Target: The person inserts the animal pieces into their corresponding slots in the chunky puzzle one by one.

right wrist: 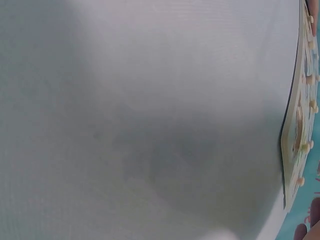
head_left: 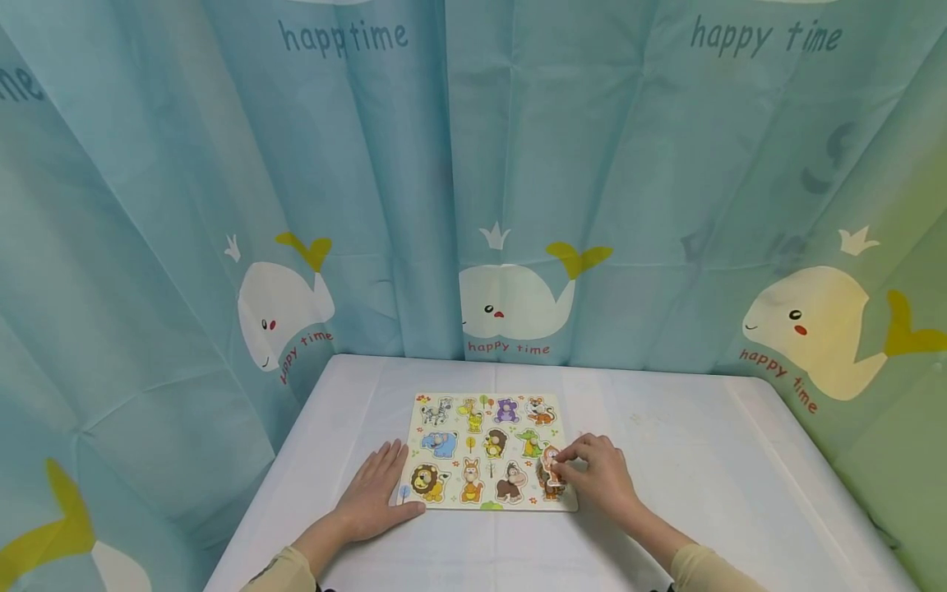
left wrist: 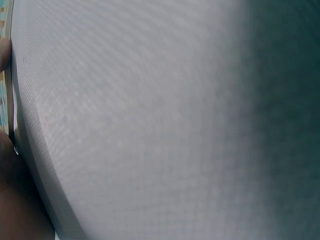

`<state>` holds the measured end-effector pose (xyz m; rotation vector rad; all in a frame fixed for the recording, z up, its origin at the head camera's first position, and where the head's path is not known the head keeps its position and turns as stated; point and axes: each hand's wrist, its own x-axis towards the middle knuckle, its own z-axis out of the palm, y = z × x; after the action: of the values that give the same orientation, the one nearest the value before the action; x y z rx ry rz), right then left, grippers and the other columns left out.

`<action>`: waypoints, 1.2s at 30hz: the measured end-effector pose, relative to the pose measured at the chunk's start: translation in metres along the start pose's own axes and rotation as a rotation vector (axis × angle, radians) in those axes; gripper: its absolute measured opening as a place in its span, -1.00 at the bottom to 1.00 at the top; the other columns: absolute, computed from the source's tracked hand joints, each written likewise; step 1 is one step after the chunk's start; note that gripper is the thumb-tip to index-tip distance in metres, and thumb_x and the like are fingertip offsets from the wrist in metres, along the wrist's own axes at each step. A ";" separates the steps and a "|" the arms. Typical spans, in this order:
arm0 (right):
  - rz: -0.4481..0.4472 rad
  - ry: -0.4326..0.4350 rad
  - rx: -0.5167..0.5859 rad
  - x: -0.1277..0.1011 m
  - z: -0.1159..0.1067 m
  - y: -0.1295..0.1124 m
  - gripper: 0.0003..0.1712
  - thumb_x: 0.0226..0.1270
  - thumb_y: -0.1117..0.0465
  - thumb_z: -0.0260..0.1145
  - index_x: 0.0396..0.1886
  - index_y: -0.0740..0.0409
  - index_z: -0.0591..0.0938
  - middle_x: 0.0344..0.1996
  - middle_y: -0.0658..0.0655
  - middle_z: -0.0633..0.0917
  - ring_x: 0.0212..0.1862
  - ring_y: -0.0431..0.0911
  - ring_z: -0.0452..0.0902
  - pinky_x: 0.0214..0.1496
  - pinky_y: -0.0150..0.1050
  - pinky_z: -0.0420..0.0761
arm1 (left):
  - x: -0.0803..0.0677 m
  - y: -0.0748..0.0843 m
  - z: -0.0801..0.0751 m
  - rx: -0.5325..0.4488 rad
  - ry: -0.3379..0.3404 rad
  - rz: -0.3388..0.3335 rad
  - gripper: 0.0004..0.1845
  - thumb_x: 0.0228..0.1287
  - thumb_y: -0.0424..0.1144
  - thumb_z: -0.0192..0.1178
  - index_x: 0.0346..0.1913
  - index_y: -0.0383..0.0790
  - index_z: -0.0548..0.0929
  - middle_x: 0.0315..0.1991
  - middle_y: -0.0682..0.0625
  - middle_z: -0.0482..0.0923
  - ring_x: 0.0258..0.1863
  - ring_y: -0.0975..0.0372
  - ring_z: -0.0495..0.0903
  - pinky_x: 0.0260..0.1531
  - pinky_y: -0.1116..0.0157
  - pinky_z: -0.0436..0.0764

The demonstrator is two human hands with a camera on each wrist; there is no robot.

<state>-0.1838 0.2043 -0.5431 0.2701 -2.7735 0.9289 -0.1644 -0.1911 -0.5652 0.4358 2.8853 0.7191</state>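
Left hand (head_left: 373, 493): flat on the white table (head_left: 703, 460), fingers straight, holding nothing — its fingertips touch the left edge of the puzzle board (head_left: 484, 501).
Right hand (head_left: 601, 474): fingers curled, pinching the brown animal piece (head_left: 551, 470).
Brown animal piece: at the board's bottom-right corner, tilted over its slot — whether seated, cannot tell.
Backdrop: blue whale curtain (head_left: 473, 181).

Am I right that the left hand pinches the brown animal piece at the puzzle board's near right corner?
Not quite: the right hand pinches that brown animal piece; the left hand lies flat beside the puzzle board, as the head view shows.
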 end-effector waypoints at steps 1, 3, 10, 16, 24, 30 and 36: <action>0.003 -0.001 -0.002 0.000 0.001 0.000 -0.83 0.10 0.13 0.63 -0.46 -0.21 0.76 -0.32 -0.20 0.63 -0.12 -0.12 0.47 -0.04 -0.09 0.38 | 0.000 0.000 0.000 -0.001 -0.003 -0.001 0.18 0.23 0.39 0.22 0.61 -0.40 0.05 0.63 -0.26 -0.05 0.62 -0.11 -0.15 0.55 -0.12 -0.14; 0.005 -0.004 0.000 -0.001 0.001 0.000 -0.83 0.09 0.13 0.63 -0.47 -0.22 0.76 -0.32 -0.20 0.63 -0.12 -0.12 0.47 -0.04 -0.09 0.38 | 0.001 0.001 -0.001 0.012 -0.016 -0.013 0.18 0.23 0.40 0.21 0.61 -0.38 0.05 0.64 -0.23 -0.06 0.62 -0.08 -0.16 0.56 -0.09 -0.14; 0.004 -0.025 0.011 -0.005 0.003 0.000 -0.82 0.10 0.12 0.63 -0.47 -0.23 0.74 -0.31 -0.22 0.63 -0.11 -0.13 0.47 -0.02 -0.08 0.39 | 0.000 0.002 -0.003 0.016 -0.028 -0.015 0.17 0.24 0.41 0.20 0.62 -0.36 0.04 0.64 -0.22 -0.07 0.63 -0.07 -0.17 0.56 -0.08 -0.15; -0.005 -0.023 -0.005 -0.009 0.006 0.002 -0.81 0.09 0.11 0.64 -0.49 -0.26 0.74 -0.32 -0.26 0.61 -0.14 -0.16 0.45 -0.06 -0.11 0.37 | -0.001 0.002 -0.003 0.011 -0.026 -0.012 0.17 0.24 0.40 0.21 0.61 -0.38 0.05 0.64 -0.24 -0.06 0.62 -0.09 -0.15 0.56 -0.10 -0.13; 0.006 -0.044 -0.019 -0.011 0.008 0.001 -0.79 0.10 0.09 0.64 -0.51 -0.27 0.72 -0.33 -0.29 0.59 -0.15 -0.19 0.44 -0.04 -0.09 0.37 | 0.000 0.002 -0.001 0.003 -0.026 -0.016 0.17 0.23 0.39 0.23 0.61 -0.38 0.06 0.64 -0.23 -0.06 0.62 -0.09 -0.15 0.55 -0.11 -0.12; 0.010 -0.050 -0.030 -0.011 0.009 0.001 -0.80 0.11 0.09 0.63 -0.50 -0.26 0.72 -0.34 -0.28 0.59 -0.16 -0.19 0.43 -0.05 -0.09 0.37 | 0.002 0.002 -0.003 -0.006 -0.039 -0.024 0.18 0.23 0.40 0.22 0.61 -0.37 0.05 0.64 -0.23 -0.08 0.62 -0.08 -0.17 0.56 -0.10 -0.15; 0.016 -0.049 -0.028 -0.012 0.010 0.001 -0.80 0.10 0.10 0.63 -0.49 -0.25 0.73 -0.36 -0.29 0.57 -0.17 -0.19 0.41 -0.06 -0.09 0.36 | 0.002 0.004 -0.006 -0.031 -0.063 -0.036 0.19 0.22 0.38 0.25 0.61 -0.38 0.04 0.64 -0.26 -0.10 0.62 -0.11 -0.18 0.56 -0.11 -0.18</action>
<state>-0.1738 0.2003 -0.5543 0.2704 -2.8352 0.8975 -0.1667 -0.1894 -0.5582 0.3951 2.8121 0.7295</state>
